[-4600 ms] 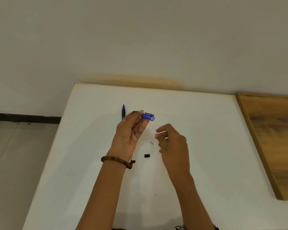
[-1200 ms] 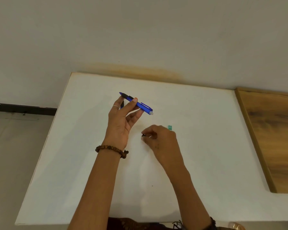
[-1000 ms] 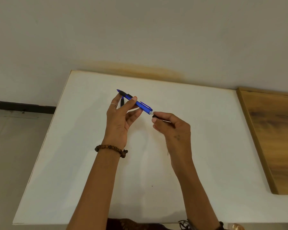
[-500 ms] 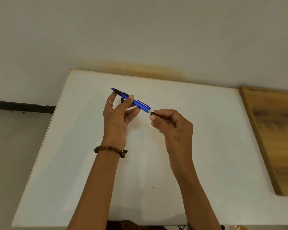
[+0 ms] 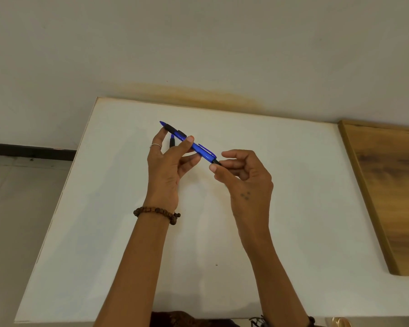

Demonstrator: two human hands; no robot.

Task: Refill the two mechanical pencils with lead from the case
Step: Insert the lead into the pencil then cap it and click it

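White tabletop (image 5: 281,208) below me. L hand (image 5: 168,166) grips blue plastic mechanical pencil (image 5: 189,143); R hand (image 5: 243,175), which just fetched the small black end cap (image 5: 216,162), now pinches it onto the pencil's back end, so pencil 1 is nearly done. 2nd blue pencil (image 5: 172,140) lies behind my L fingers.

White table (image 5: 281,208), stained wall (image 5: 198,43), tiled floor (image 5: 14,208)

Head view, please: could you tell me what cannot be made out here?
- Second pencil: only its tip shows, behind the left hand.
- Black cap: mostly hidden in the right hand, on the blue pencil.
- Lead case: not visible.
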